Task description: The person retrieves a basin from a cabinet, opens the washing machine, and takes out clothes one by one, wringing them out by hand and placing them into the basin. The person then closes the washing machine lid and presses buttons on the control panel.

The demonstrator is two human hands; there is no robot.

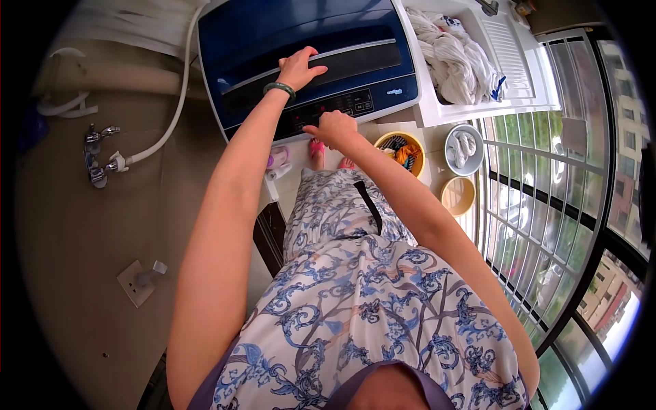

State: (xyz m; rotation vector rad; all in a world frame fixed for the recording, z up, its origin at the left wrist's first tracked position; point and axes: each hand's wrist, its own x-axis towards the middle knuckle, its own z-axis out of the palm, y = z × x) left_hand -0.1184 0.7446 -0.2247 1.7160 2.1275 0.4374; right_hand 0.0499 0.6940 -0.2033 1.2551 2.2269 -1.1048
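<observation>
A blue top-loading washing machine (pixel 294 31) stands in front of me with its lid down. My left hand (pixel 298 70), a dark green bangle on its wrist, rests on the dark front strip of the lid, thumb and fingers apart. My right hand (pixel 333 130) is at the black control panel (pixel 352 104) on the machine's front edge. Its fingers are curled in and the thumb points out to the left, beside the panel's lower edge. I see nothing held in either hand; the tips of the right fingers are hidden.
A white sink (pixel 437 113) at the right holds white laundry (pixel 454 65). On the floor are a yellow basin (pixel 421 164) of colored clothes, a grey basin (pixel 447 147) with white cloth and a tan basin (pixel 458 196). A hose (pixel 179 102) runs from the wall tap (pixel 98 157). Barred windows line the right.
</observation>
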